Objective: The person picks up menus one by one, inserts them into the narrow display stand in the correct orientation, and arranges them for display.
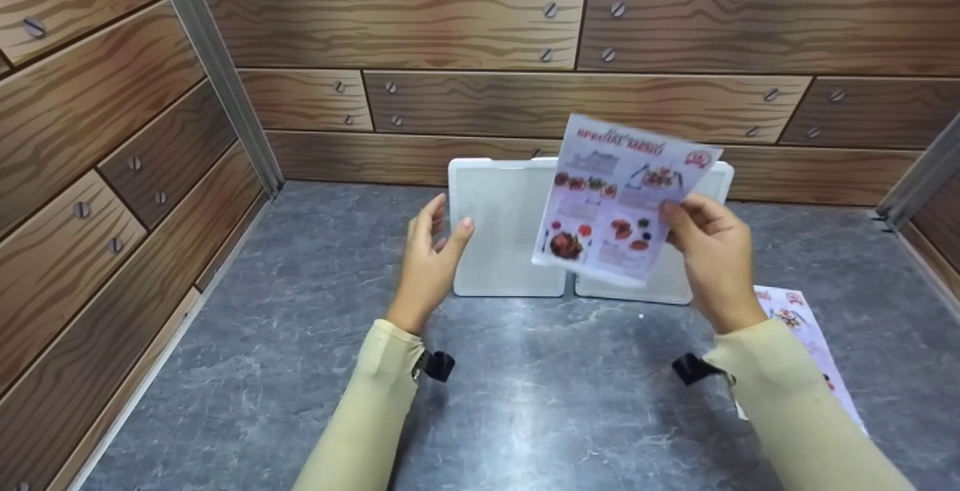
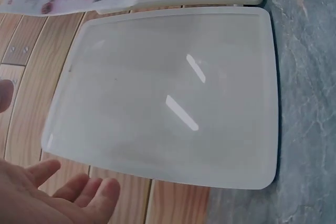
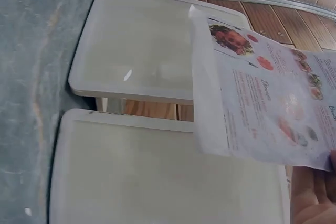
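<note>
Menu [image 1: 616, 209] is pinched by the right hand [image 1: 714, 262] before the white panels [image 1: 502, 232]; its free edge is best steadied by the spread left hand [image 1: 427, 266].

The held menu [image 1: 600, 209] is showing pale lilac-white paper, red title lettering and red-and-green food pictures. Toward four o'clock, a second menu [image 1: 814, 346] is repeating apparently similar red print, though a pale-yellow sleeve [image 1: 787, 393] is covering much of it. Both boards [image 1: 506, 232] are looking plain off-white. The worktop [image 1: 525, 401] is displaying grey marbling; at twelve o'clock, the wall [image 1: 465, 33] is bearing brown, dark-grained planks.
</note>
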Demonstrator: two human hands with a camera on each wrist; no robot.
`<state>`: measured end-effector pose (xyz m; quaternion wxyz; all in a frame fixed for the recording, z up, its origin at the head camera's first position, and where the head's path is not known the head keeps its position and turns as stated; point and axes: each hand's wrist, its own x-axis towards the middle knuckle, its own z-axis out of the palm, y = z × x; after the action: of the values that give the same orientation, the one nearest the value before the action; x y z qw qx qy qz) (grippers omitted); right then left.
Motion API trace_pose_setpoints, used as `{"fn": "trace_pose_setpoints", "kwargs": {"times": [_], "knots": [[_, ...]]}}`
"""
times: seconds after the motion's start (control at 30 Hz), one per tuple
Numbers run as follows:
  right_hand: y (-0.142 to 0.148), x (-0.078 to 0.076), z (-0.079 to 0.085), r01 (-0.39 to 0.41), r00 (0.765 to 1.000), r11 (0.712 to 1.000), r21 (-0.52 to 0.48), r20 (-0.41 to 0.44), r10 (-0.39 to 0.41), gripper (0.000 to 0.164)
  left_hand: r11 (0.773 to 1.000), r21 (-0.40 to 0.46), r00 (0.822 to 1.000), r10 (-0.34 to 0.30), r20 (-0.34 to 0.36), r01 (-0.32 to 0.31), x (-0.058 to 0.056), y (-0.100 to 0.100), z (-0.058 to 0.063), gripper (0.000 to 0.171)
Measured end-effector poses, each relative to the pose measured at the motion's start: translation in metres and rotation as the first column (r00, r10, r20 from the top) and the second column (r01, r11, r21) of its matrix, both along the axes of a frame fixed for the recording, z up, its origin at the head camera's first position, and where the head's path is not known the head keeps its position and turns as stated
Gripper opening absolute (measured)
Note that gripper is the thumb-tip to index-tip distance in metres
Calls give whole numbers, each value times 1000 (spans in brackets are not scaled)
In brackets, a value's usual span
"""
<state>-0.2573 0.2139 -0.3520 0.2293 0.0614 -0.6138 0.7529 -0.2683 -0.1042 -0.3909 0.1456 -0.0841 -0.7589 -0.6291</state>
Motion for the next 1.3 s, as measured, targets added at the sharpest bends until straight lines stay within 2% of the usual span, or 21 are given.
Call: {"fn": "trace_pose_setpoints", "kwargs": {"times": [0.13, 0.37, 0.5, 0.63, 0.87, 1.3], "knots": [[-3, -15, 15, 16, 998, 996, -91, -61, -22, 11, 1000, -6, 999, -7, 38, 8, -2, 1, -4, 69], [-4, -40, 53, -42, 990, 974, -222, -144, 10, 11, 1000, -17, 997, -18, 69, 20, -1, 2, -6, 67], [-6, -54, 75, -54, 983, 966, -252, -182, 8, 12, 1000, -12, 998, -19, 63, 20, -1, 1, -5, 65], [-11, -66, 89, -72, 972, 966, -250, -236, 11, 12, 1000, -20, 998, -12, 66, 13, -2, 0, -7, 64], [-26, -81, 93, -91, 954, 981, -170, -298, 37, 12, 1000, -10, 998, -6, 64, 7, -2, 2, -7, 62], [-43, -95, 89, -91, 962, 992, -84, -264, 66, 9, 1000, -9, 997, -12, 71, 12, -5, 3, -8, 62]]}}
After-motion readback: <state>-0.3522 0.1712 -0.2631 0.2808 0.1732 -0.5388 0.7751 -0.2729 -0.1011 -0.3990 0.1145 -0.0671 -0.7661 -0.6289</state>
